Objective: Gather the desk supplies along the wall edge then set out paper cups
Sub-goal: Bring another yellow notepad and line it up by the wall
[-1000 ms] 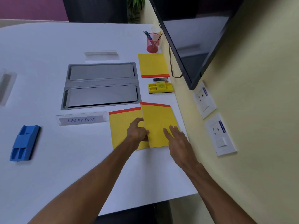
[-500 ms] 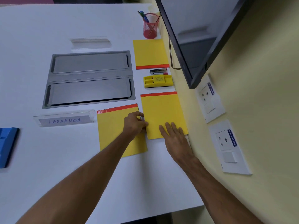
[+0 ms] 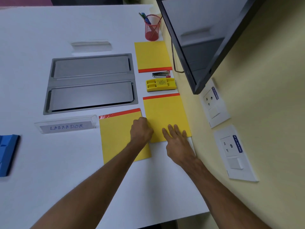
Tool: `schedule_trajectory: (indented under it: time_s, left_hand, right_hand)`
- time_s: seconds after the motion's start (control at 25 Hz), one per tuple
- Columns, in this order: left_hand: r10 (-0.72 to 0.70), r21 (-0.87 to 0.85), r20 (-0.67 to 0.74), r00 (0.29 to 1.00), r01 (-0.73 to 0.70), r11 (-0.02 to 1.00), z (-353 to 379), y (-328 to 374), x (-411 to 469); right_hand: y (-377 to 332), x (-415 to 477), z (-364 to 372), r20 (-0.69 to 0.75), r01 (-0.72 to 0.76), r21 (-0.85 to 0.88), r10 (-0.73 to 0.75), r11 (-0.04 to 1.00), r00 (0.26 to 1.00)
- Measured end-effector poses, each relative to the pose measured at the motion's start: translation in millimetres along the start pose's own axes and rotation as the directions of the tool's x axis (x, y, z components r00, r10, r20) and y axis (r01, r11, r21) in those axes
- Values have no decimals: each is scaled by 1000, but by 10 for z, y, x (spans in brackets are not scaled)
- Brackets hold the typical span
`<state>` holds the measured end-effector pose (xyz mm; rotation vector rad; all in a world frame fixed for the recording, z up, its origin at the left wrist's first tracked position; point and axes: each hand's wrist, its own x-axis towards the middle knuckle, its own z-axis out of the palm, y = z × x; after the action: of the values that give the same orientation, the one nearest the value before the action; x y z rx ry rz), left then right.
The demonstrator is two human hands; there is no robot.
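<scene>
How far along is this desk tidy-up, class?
Done: the pen cup, far pad, stapler and yellow organiser line the wall edge. In hand: the right hand presses the near pad there while the left hand grips its left edge. Left: the second pad, nameplate and blue tray lie away from the wall; no paper cups are set out.

Soft, even light, faint shadows. Glare streaks the red strip of the flat yellow paper pad [image 3: 115, 139] left of the left hand [image 3: 141, 129]. Edges bow; slight softness throughout.

Red-topped yellow pad [image 3: 165, 116] flat beside wall [image 3: 272, 96]
</scene>
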<state>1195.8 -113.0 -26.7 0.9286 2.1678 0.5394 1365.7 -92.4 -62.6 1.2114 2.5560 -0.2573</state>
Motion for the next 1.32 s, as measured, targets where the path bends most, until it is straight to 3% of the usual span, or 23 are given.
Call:
schedule_trajectory:
  time_s: [0.24,0.36,0.44,0.56,0.8,1.08,1.32]
  left_hand:
    - [40,-231,-7,999,-41,972,-234,-91,-248]
    - [-22,-348,-88,996,-10,938,-468,-375,-446]
    - [-133,-397,-144,981,66,915,-610,-648,-584]
    - [-279,-393,-166,946,196,898,-769,-1041,-745]
    - [-390,-416,-81,917,324,850,-819,-1383,-858]
    - [-456,-507,-43,889,374,777,-785,-1390,-822]
    - [-545,-690,134,828,473,548,-875,-1539,-625]
  right_hand:
    - [-79,-85,-235,62,-26,41,23,999,998]
    - [-258,-156,-353,-37,-65,214,74,975,997]
    - [-464,-207,-394,-77,-75,466,125,881,989]
    - [-800,-232,-416,61,-188,701,205,688,977]
    - [-1172,-248,-341,198,-379,720,352,581,915]
    - [-1331,-193,-410,254,-468,711,429,525,867]
    - [-1272,-27,-462,260,-525,688,504,502,823]
